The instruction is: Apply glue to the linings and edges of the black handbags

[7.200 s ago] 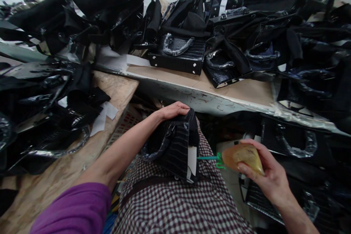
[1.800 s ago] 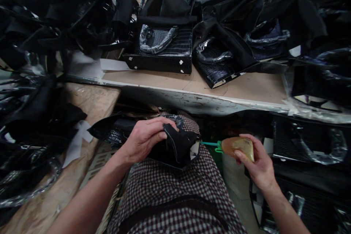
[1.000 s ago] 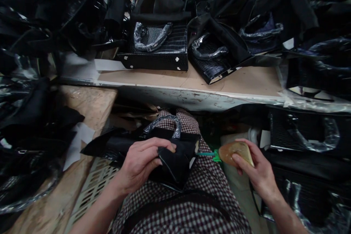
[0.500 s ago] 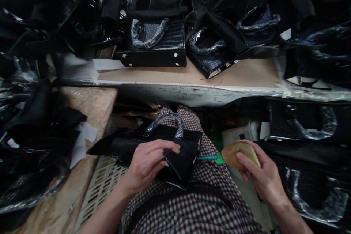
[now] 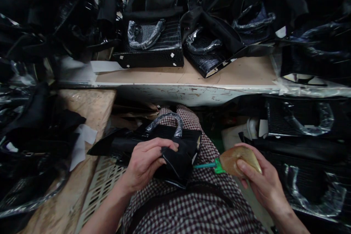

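A black croc-pattern handbag (image 5: 181, 146) lies on my lap, its plastic-wrapped handle (image 5: 167, 121) pointing away from me. My left hand (image 5: 145, 162) is closed, pinching a black flap of the bag at its near side. My right hand (image 5: 263, 181) is wrapped round a soft yellowish glue bottle (image 5: 237, 155). The bottle's green nozzle (image 5: 205, 165) points left, its tip at the bag's right edge. My lap is covered by checked red-and-white cloth (image 5: 192, 208).
The workbench (image 5: 192, 76) ahead carries several black handbags, one (image 5: 152, 45) right in front, another (image 5: 208, 55) beside it. A wooden side table (image 5: 90, 102) on the left holds more black pieces. More bags (image 5: 301, 120) sit under the bench at right. A white crate (image 5: 101, 186) lies below left.
The bag was turned on my lap and my left hand shifted from its top to pinching a flap. In the last half second the nozzle tip drew closer to the bag's edge.
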`<state>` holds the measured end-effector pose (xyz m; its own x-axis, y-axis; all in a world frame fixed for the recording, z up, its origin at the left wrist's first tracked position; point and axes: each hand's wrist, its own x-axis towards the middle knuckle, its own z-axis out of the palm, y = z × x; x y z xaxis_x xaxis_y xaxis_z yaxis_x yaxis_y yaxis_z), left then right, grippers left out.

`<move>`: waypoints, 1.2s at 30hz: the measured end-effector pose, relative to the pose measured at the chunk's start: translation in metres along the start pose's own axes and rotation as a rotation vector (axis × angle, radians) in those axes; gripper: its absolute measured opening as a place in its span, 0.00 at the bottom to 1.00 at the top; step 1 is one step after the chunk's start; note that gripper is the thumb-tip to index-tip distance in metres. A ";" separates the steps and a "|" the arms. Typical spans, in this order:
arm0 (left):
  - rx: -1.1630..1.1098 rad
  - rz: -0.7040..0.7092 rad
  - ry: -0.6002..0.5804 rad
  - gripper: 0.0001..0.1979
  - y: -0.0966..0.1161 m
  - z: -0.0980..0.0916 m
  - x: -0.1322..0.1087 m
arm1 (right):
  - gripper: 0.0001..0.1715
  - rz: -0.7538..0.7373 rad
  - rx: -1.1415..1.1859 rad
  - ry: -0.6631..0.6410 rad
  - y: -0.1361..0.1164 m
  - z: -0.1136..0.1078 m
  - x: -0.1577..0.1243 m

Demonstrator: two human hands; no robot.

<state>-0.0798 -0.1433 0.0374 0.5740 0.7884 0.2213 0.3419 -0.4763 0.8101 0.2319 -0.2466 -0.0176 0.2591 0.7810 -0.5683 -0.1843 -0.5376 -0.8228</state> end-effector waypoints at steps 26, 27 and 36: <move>0.015 0.003 -0.003 0.16 0.000 -0.001 0.006 | 0.32 0.020 -0.001 0.040 0.008 0.005 0.000; 0.013 0.006 -0.005 0.16 0.000 -0.002 0.006 | 0.32 0.000 -0.047 0.065 0.007 0.005 0.003; 0.002 -0.016 0.005 0.15 -0.003 -0.004 0.007 | 0.31 -0.226 -0.328 0.166 0.019 -0.002 0.020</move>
<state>-0.0792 -0.1347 0.0386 0.5647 0.7980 0.2106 0.3526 -0.4639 0.8127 0.2349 -0.2423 -0.0448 0.4126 0.8431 -0.3448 0.1986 -0.4527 -0.8693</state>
